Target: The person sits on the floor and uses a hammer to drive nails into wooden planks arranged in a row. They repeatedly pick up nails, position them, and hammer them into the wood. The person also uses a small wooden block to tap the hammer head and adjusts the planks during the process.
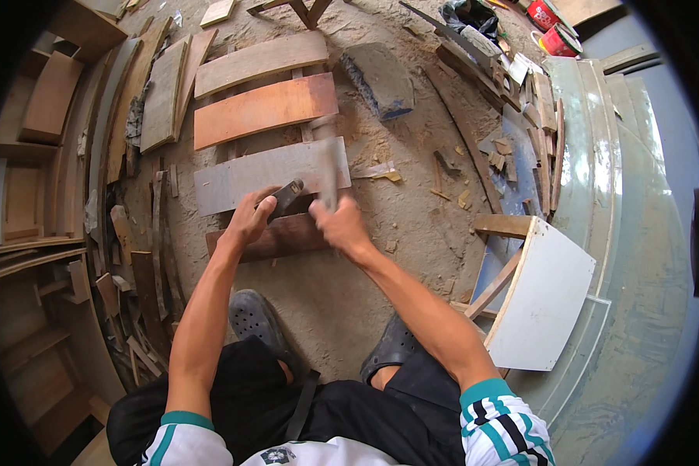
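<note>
My left hand [250, 217] is closed round a small dark block-shaped tool [286, 196] with a slot near its end; I cannot make out its exact kind. My right hand [342, 225] grips a hammer [329, 167], its handle pointing away from me and its head smeared by motion. Both hands are close together, over the near part of a row of boards. Beneath them lies a dark brown board [276, 239]. Beyond it come a grey board [237, 182], an orange-brown board [260, 111] and a pale board [264, 62], laid crosswise on the sandy ground.
Wood offcuts and planks [159, 101] line the left, beside wooden cabinets [35, 342]. A concrete block [377, 78] sits beyond the boards. To the right stand a white-panelled wooden frame [544, 299] and glass sheets [637, 233]. Red buckets [559, 39] are far right.
</note>
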`<state>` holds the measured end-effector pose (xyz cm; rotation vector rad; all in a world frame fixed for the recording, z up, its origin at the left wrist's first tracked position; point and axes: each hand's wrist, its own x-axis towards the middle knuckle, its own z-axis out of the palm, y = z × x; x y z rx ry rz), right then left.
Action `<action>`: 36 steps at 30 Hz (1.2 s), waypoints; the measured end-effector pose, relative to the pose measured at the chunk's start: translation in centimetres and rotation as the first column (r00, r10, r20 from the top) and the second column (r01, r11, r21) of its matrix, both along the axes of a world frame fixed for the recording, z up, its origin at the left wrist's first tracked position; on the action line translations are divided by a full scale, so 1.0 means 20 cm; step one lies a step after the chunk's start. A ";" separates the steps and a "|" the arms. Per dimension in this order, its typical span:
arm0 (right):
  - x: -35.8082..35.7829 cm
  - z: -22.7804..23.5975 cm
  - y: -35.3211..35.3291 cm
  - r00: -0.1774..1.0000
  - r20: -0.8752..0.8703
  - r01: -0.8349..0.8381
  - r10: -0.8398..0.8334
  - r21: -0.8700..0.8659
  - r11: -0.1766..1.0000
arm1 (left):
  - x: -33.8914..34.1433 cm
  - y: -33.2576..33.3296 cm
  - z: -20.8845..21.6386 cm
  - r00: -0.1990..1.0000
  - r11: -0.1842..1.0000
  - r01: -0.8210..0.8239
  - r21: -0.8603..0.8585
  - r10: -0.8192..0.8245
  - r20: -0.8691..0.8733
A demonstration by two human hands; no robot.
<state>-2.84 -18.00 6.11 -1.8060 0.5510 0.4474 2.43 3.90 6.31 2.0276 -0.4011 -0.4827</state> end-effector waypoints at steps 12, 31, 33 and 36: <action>-0.05 -0.02 -0.02 0.975 0.098 -0.198 0.201 -0.039 0.979 | -0.01 0.02 -0.04 0.996 0.999 -0.038 -0.022 0.036 -0.086; -0.03 -0.06 -0.08 0.898 0.176 -0.385 0.402 -0.125 0.915 | -0.01 0.01 -0.04 0.990 0.996 -0.076 -0.052 0.070 -0.123; -0.02 -0.05 -0.11 0.876 0.190 -0.416 0.442 -0.161 0.895 | -0.01 0.02 -0.03 0.992 0.997 -0.059 -0.043 0.054 -0.115; -0.02 -0.04 -0.12 0.857 0.225 -0.428 0.463 -0.188 0.884 | -0.01 0.05 -0.06 0.997 0.999 -0.015 -0.031 0.013 -0.073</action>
